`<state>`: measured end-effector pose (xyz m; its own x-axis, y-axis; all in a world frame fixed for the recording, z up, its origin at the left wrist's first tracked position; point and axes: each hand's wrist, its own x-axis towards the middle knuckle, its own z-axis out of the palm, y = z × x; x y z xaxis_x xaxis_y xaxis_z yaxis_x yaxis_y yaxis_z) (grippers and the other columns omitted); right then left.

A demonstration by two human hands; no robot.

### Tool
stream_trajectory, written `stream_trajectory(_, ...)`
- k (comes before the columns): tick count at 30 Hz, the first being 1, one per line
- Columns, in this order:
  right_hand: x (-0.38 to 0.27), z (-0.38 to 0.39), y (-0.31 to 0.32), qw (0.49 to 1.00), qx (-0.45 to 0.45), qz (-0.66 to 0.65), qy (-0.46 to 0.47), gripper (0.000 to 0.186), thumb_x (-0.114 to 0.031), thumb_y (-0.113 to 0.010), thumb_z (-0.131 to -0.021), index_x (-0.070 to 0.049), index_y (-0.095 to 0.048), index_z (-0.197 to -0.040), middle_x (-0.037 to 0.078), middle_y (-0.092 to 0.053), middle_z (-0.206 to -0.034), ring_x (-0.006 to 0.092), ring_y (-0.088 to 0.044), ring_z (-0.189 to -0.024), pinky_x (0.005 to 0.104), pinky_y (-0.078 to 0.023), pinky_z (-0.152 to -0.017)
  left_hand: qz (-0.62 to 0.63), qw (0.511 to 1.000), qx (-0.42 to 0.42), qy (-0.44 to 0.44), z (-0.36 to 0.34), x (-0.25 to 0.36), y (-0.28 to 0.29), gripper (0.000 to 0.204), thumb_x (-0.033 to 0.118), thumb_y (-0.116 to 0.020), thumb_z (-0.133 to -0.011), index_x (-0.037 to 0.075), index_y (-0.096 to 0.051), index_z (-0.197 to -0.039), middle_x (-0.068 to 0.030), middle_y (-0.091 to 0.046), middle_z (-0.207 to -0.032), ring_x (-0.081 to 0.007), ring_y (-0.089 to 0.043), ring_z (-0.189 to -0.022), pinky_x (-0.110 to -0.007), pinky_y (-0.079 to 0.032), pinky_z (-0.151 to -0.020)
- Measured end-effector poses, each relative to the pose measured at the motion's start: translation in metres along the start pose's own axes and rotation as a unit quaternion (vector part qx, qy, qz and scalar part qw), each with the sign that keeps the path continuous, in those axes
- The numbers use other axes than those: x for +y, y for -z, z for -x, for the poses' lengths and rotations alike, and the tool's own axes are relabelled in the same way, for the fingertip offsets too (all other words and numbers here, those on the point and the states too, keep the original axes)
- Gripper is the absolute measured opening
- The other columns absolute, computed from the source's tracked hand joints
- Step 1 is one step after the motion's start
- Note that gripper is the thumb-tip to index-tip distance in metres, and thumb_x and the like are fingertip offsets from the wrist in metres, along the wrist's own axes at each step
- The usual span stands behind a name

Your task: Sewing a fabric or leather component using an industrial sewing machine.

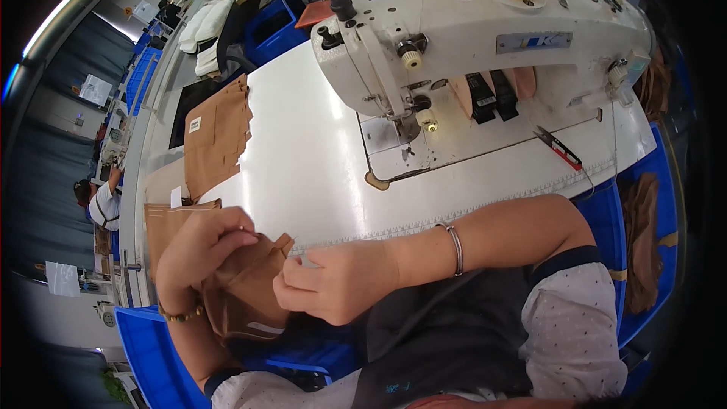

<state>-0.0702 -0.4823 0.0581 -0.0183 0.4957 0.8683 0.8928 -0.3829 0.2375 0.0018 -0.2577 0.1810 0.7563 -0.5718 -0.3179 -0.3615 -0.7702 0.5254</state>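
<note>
A brown piece of fabric (254, 299) hangs over the table's near left edge, bunched and folded. My left hand (212, 246) is closed in a pinch on its upper part, thumb against the fingers. Close beside it on the right, my right hand (333, 280) is closed with curled fingers at the fabric's edge. What lies between those right fingers is hidden. A stack of brown fabric pieces (219, 144) with a small white label lies flat on the table further off to the left.
A white sewing machine (469, 38) stands on the white table (295, 136). Red-handled thread snips (560, 150) and black strips (492, 98) lie by it. Blue bins (655, 295) with brown fabric stand right; another blue bin (144, 348) is lower left. Another person (104, 204) sits far left.
</note>
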Motion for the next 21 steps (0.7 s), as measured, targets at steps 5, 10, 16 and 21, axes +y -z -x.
stream_trajectory(5, 0.018, 0.066, 0.001, 0.986, -0.139, 0.088, -0.035, 0.017, -0.021, -0.061, -0.065, -0.004, -0.061, -0.07, 0.008, -0.06, -0.073, 0.0171, -0.055, -0.063, 0.0278, -0.041, -0.055, -0.116, 0.967, 0.024, -0.226, -0.138, -0.003, -0.048, 0.013, 0.014, -0.076, -0.086, 0.002, -0.074, -0.086, -0.0136, -0.07, -0.079, -0.0248, -0.067, -0.069, -0.035, -0.051, -0.068)
stream_trajectory(10, 0.043, 0.122, 0.038, 0.96, -0.243, 0.119, -0.077, 0.013, -0.018, -0.063, -0.067, -0.008, -0.056, -0.067, 0.003, -0.05, -0.067, 0.0141, -0.05, -0.059, 0.0253, -0.04, -0.051, 0.057, 0.985, 0.058, -0.149, -0.204, 0.012, -0.122, 0.01, 0.01, -0.078, -0.085, 0.002, -0.076, -0.091, -0.0113, -0.076, -0.09, -0.0211, -0.072, -0.079, -0.032, -0.054, -0.07)
stream_trajectory(16, 0.05, 0.133, 0.051, 0.957, -0.258, 0.089, -0.1, 0.013, -0.015, -0.064, -0.07, -0.003, -0.063, -0.075, 0.008, -0.06, -0.075, 0.013, -0.054, -0.057, 0.026, -0.043, -0.047, 0.145, 0.972, 0.088, -0.165, -0.211, 0.013, -0.124, 0.018, 0.005, -0.078, -0.085, -0.003, -0.074, -0.1, -0.0119, -0.076, -0.091, -0.016, -0.071, -0.081, -0.031, -0.055, -0.072)
stream_trajectory(21, 0.052, 0.132, 0.051, 0.97, -0.203, 0.1, -0.083, 0.017, -0.014, -0.063, -0.064, 0.003, -0.061, -0.068, 0.014, -0.059, -0.066, 0.0196, -0.059, -0.056, 0.0304, -0.051, -0.049, 0.083, 0.987, 0.094, -0.102, -0.208, 0.021, -0.12, 0.026, 0.007, -0.078, -0.083, -0.003, -0.072, -0.106, -0.0132, -0.074, -0.094, -0.0201, -0.07, -0.085, -0.034, -0.055, -0.076)
